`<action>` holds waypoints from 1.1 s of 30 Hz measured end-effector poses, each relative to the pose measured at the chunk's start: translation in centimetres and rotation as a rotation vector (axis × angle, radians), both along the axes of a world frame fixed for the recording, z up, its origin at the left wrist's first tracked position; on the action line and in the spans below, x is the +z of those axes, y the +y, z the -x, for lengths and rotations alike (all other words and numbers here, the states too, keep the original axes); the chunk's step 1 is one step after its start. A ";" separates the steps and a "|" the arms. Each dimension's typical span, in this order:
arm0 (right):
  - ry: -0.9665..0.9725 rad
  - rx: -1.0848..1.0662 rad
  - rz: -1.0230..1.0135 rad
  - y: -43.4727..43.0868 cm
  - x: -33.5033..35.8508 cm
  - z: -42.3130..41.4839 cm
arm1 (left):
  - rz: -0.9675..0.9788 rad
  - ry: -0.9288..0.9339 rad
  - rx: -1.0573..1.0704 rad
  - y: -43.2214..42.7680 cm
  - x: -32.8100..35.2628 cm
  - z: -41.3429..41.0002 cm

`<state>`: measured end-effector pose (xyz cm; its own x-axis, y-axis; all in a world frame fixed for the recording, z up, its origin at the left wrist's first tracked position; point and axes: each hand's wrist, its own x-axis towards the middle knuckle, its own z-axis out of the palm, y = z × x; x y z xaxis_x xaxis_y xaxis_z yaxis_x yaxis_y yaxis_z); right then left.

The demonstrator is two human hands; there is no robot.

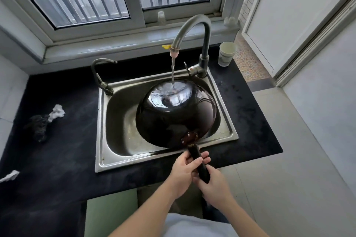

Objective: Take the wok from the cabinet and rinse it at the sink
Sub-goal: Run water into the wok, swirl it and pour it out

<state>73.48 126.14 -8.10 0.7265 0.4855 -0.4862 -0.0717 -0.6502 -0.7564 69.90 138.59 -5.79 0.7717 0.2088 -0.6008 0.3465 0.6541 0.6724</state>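
A black wok (pixel 176 113) lies bottom-up over the steel sink (pixel 113 121), its glossy underside facing me. Water runs from the tall curved tap (pixel 194 25) onto the far part of that underside. The wok's dark handle (pixel 200 163) sticks out toward me over the sink's front rim. My left hand (pixel 185 171) grips the handle near the wok, and my right hand (pixel 213 184) grips its end.
A smaller tap (pixel 100 71) stands at the sink's back left. A paper cup (pixel 227 53) sits on the black counter (pixel 57 150) at the back right. A dark scrubber (pixel 38 127) and crumpled tissues (pixel 56 111) lie on the left. The counter ends just right of the sink.
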 end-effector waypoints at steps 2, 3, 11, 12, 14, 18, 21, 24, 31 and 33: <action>0.055 -0.017 -0.023 0.1 0.5 -0.4 | -0.061 0.008 -0.013 -0.1 0.1 -0.4; 0.101 -0.023 -0.045 0.2 0.9 -0.7 | -0.107 0.019 -0.016 -0.1 0.2 -0.7; 0.490 -0.085 -0.208 0.5 2.8 -2.2 | -0.345 0.074 -0.077 0.1 0.3 -2.1; 0.516 -0.090 -0.215 0.5 2.9 -2.4 | -0.349 0.078 -0.074 0.1 0.3 -2.3; 0.566 -0.100 -0.242 0.4 3.2 -2.9 | -0.309 0.079 -0.050 0.1 0.4 -2.8; 0.661 -0.096 -0.311 0.1 3.4 -3.9 | 0.071 0.041 0.061 0.1 0.2 -3.7; 0.708 -0.090 -0.329 -0.6 3.3 -4.3 | 0.190 -0.002 0.008 0.3 0.2 -4.1; 0.729 -0.087 -0.318 -0.9 3.0 -4.7 | 0.020 0.025 -0.051 0.0 0.0 -4.5; 0.803 -0.107 -0.219 -0.4 3.7 -5.9 | -0.018 0.058 -0.028 -0.5 -0.7 -5.1; 0.839 -0.149 -0.118 0.1 4.2 -6.6 | -0.044 0.076 -0.024 -0.7 -0.8 -5.4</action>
